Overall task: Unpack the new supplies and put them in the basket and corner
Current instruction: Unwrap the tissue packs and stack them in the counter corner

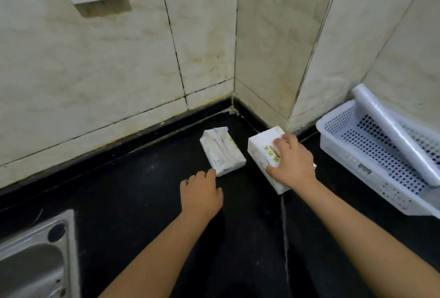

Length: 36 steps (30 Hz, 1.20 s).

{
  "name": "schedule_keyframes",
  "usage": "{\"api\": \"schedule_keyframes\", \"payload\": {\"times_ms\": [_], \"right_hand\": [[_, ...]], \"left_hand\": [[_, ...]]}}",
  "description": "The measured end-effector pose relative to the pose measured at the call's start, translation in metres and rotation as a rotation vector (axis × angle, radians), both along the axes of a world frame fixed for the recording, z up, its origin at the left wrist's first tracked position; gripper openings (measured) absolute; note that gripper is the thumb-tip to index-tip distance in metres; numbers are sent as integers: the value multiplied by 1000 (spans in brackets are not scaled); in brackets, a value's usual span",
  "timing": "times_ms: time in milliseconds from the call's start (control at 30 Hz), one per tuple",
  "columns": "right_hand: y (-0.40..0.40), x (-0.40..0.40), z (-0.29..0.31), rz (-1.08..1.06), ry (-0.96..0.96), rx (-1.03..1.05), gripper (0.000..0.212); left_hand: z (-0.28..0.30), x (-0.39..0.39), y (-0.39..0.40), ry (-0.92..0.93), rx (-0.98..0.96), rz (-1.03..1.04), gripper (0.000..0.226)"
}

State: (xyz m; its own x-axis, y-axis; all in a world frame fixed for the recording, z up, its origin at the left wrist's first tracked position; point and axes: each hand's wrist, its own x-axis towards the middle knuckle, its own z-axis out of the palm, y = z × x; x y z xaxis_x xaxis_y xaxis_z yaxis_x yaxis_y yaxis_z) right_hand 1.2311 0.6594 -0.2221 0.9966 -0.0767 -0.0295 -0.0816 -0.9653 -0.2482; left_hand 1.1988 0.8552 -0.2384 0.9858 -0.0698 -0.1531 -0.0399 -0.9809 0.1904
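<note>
Black tabletop (142,202) in a tiled corner. White basket (357,169) at right holds a plastic-wrapped roll (395,135). Right hand (291,161) fingers grip one tissue pack (260,152); left hand (201,192), fingers loosely curled, touches another tissue pack (222,152).

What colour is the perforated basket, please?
White, seen best in the head view: basket.
</note>
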Motion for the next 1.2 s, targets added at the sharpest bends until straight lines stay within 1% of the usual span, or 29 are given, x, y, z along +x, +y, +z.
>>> {"api": "schedule_keyframes", "payload": {"times_ms": [167,333,500,700,767,867,900,1000,1033,1067,1200], "right_hand": [[11,62,-23,83,10,-6,61],[20,99,-37,118,57,-9,58],[26,119,-48,141,17,24,53],[23,125,-58,150,-10,24,52],[20,124,-59,158,-7,18,55],[18,122,-58,159,22,37,58],[17,122,-57,156,34,46,59],[17,122,-51,136,65,79,63],[17,121,-49,123,73,99,64],[17,120,-48,112,73,120,64],[15,108,-42,83,40,163,64]], "left_hand": [[-29,44,-17,-7,-92,18,52],[-49,66,-13,50,-180,15,54],[-59,73,-3,87,-299,19,55],[-69,84,-6,135,-454,56,55],[-71,85,-8,91,-449,81,44],[-72,87,-16,-20,-430,67,9],[-71,87,-19,-43,-436,75,11],[-68,86,-23,-83,-519,152,38],[-67,84,-22,-95,-551,191,43],[-65,83,-21,-110,-587,237,43],[-53,95,-7,-205,-777,451,35]]}}
